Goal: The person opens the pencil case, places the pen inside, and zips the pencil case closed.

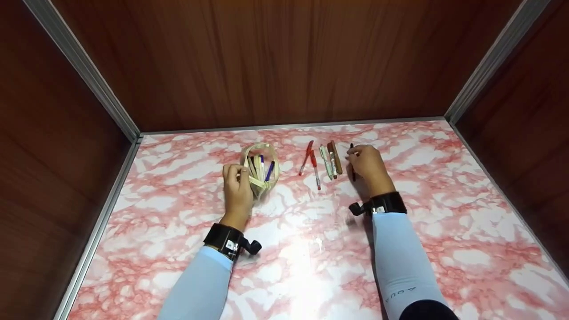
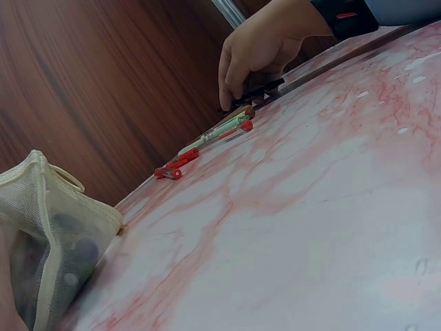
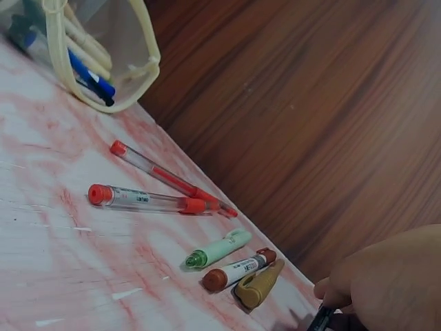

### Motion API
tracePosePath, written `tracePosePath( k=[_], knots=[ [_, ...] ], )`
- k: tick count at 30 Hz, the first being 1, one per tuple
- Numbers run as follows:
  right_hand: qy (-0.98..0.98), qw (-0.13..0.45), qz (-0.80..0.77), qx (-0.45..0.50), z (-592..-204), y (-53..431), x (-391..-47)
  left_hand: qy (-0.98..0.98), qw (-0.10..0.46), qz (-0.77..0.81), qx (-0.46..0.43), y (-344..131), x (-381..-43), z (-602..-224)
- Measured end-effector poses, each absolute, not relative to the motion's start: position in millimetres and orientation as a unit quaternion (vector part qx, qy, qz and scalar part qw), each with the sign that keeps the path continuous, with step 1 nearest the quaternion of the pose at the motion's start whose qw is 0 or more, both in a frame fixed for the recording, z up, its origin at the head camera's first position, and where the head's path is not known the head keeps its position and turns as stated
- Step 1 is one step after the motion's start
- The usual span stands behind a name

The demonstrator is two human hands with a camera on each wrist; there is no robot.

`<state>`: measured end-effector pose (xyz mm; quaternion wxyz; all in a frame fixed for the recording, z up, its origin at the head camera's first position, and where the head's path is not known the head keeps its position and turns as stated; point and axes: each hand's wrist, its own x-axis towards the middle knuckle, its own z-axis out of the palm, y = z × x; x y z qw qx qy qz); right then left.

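Observation:
On the left, my left hand (image 1: 237, 189) grips the near left side of a cream mesh pencil pouch (image 1: 258, 182). The pouch gapes wide, with several pens inside, among them a blue one (image 3: 93, 77). Over on the right, my right hand (image 1: 368, 166) pinches a black pen (image 1: 354, 174) low over the tabletop; in the right wrist view only its end shows below the fingers. Between the hands lie two red pens (image 1: 315, 164), a light green pen (image 1: 326, 162), a white-and-brown marker (image 3: 240, 269) and a tan pen (image 3: 259, 284).
The red-and-white marbled tabletop (image 1: 293, 249) is bounded by a dark wood panel (image 1: 284, 66) at the back. Further wood panels stand at both sides, with metal strips (image 1: 95, 73) along the corners.

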<state>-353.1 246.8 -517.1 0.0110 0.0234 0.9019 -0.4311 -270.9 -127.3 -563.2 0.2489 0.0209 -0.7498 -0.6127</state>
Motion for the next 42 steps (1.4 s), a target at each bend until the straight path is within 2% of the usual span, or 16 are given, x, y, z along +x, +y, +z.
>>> tracePosePath(
  k=[3,18,27,33,42],
  knots=[
    [0.878,0.010,-0.478,0.028,-516,245,-353,-0.749,0.243,-0.615,0.023,-127,-271,-562],
    [0.832,-0.080,-0.548,0.012,-503,217,-357,-0.751,0.239,-0.614,0.023,-131,-270,-561],
    [0.777,-0.086,-0.623,-0.004,-500,170,-350,-0.756,0.248,-0.605,0.027,-133,-270,-561],
    [0.770,-0.048,-0.636,-0.020,-498,149,-346,-0.754,0.251,-0.606,0.029,-129,-271,-562],
    [0.781,-0.038,-0.624,-0.013,-504,113,-340,-0.756,0.240,-0.608,0.032,-127,-270,-561]
  ],
)
